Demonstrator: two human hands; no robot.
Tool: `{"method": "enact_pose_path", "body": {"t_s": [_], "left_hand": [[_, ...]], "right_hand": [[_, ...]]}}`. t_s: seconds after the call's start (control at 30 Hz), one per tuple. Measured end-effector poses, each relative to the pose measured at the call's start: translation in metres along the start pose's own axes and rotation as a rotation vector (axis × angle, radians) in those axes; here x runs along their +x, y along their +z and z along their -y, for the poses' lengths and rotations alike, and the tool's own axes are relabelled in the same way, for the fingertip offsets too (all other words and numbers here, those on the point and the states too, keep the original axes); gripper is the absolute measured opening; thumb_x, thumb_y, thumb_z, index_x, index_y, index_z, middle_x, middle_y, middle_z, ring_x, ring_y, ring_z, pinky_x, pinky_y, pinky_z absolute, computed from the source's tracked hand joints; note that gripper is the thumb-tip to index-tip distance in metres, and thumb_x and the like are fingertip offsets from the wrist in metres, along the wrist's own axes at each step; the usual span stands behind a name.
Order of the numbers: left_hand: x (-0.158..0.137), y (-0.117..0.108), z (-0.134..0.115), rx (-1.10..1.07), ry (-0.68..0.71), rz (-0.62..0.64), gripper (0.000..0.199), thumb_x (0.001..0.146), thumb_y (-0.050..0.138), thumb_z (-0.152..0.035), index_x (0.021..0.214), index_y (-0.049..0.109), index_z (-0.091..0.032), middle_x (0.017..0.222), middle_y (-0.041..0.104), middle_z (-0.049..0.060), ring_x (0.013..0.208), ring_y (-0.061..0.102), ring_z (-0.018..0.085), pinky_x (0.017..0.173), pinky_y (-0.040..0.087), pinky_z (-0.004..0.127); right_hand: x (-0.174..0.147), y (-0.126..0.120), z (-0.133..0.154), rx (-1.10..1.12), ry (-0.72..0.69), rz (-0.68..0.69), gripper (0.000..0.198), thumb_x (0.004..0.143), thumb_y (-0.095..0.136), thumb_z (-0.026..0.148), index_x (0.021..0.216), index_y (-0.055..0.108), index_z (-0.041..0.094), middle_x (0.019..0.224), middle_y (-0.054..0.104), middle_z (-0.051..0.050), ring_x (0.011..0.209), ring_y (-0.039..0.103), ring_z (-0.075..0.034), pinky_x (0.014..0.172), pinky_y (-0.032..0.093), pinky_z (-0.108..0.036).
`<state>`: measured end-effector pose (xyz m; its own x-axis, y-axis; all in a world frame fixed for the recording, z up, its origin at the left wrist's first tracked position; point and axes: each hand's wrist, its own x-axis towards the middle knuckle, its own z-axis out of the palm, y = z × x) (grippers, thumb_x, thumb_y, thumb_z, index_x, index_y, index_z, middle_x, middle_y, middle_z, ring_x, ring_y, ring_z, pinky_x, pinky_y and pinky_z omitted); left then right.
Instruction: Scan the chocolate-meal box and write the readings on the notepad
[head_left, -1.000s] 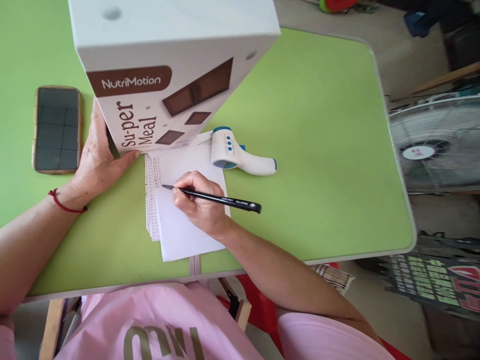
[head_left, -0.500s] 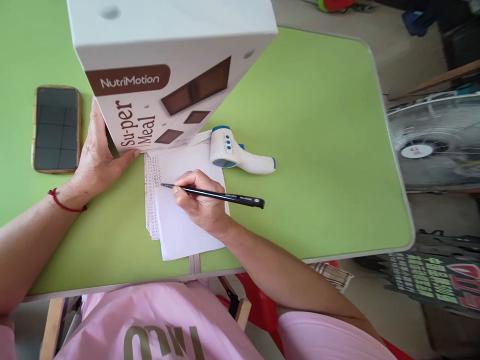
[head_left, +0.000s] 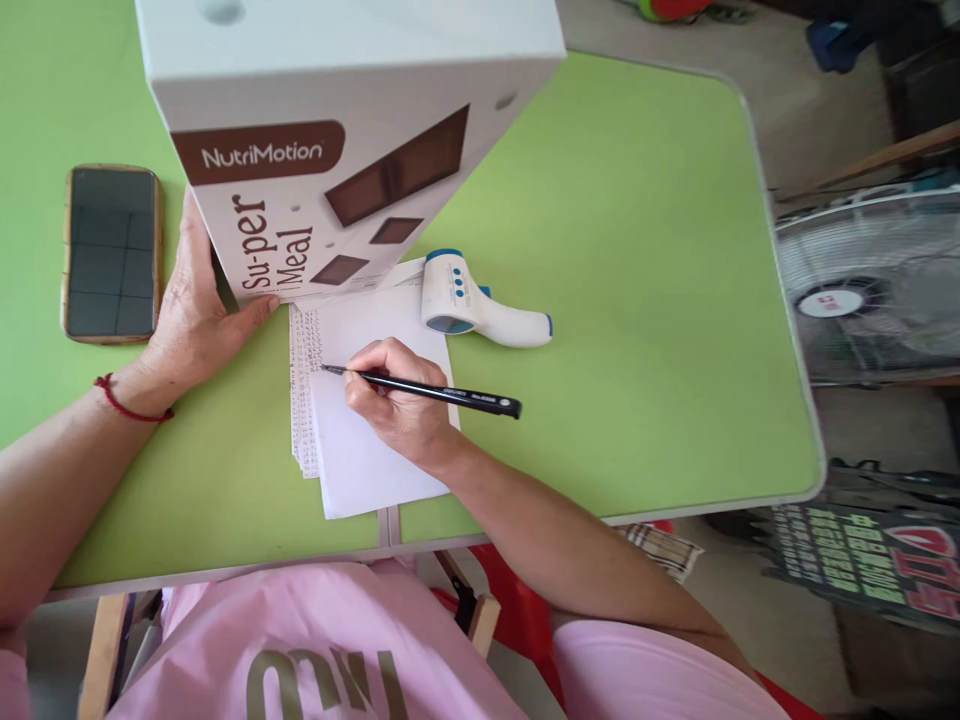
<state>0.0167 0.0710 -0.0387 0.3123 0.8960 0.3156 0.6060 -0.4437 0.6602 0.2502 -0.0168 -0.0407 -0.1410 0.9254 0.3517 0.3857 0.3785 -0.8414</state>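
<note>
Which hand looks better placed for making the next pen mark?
Probably the right hand: it holds the pen, its tip at the paper near written lines. The left hand is at the foot of the box.

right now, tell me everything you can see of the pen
The pen is slim, black and glossy, seemingly plastic, with small pale lettering toward its back end. The right grip holds it near the pointed tip, beside rows of handwriting on the paper; contact is unclear. It slants, its back end over the green table.
</note>
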Motion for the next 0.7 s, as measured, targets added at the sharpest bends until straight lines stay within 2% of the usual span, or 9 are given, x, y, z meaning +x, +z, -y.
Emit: {"method": "enact_pose_path", "body": {"t_s": [0.17, 0.3, 0.4, 0.5, 0.7], "left_hand": [[0.0, 0.0, -0.004, -0.025, -0.019, -0.013, 0.082, 0.084, 0.07, -0.051, 0.147, 0.029, -0.019, 0.153, 0.042, 0.01, 0.153, 0.024, 0.029, 0.129, 0.023, 0.052], [0.0, -0.001, -0.012, -0.065, -0.047, -0.039, 0.077, 0.084, 0.07, -0.057, 0.141, 0.038, -0.016, 0.15, 0.045, 0.012, 0.15, 0.029, 0.031, 0.129, 0.023, 0.053], [0.0, -0.003, -0.015, -0.097, -0.06, -0.058, 0.072, 0.084, 0.069, -0.062, 0.135, 0.046, -0.018, 0.149, 0.046, 0.01, 0.148, 0.033, 0.032, 0.128, 0.024, 0.053], [0.001, -0.003, -0.014, -0.121, -0.056, -0.081, 0.068, 0.083, 0.069, -0.064, 0.132, 0.05, -0.02, 0.146, 0.048, 0.01, 0.146, 0.035, 0.033, 0.128, 0.025, 0.053], [0.001, -0.003, -0.011, -0.176, -0.105, -0.126, 0.068, 0.078, 0.076, -0.059, 0.131, 0.053, -0.024, 0.137, 0.057, 0.011, 0.134, 0.05, 0.036, 0.115, 0.043, 0.054]], "right_hand": [[0.001, -0.002, 0.003, 0.044, -0.011, -0.058, 0.011, 0.084, 0.06, 0.017, 0.077, 0.054, 0.022, 0.062, 0.057, 0.007, 0.051, 0.046, -0.007, 0.049, 0.037, -0.021], [0.002, -0.016, 0.01, -0.095, -0.121, -0.089, 0.004, 0.089, 0.058, 0.022, 0.091, 0.06, 0.024, 0.075, 0.064, 0.001, 0.062, 0.056, -0.012, 0.06, 0.047, -0.028], [0.005, -0.027, 0.009, -0.309, -0.285, -0.045, 0.017, 0.091, 0.055, 0.018, 0.102, 0.066, 0.024, 0.084, 0.065, -0.003, 0.073, 0.061, -0.015, 0.067, 0.05, -0.03], [0.007, -0.032, 0.003, -0.538, -0.43, -0.003, 0.027, 0.092, 0.051, 0.007, 0.102, 0.07, 0.022, 0.084, 0.064, -0.005, 0.075, 0.058, -0.015, 0.067, 0.047, -0.03], [0.006, -0.026, 0.0, -0.84, -0.515, 0.218, 0.03, 0.095, 0.046, 0.003, 0.096, 0.072, 0.017, 0.079, 0.065, -0.005, 0.074, 0.056, -0.016, 0.065, 0.043, -0.029]]}}
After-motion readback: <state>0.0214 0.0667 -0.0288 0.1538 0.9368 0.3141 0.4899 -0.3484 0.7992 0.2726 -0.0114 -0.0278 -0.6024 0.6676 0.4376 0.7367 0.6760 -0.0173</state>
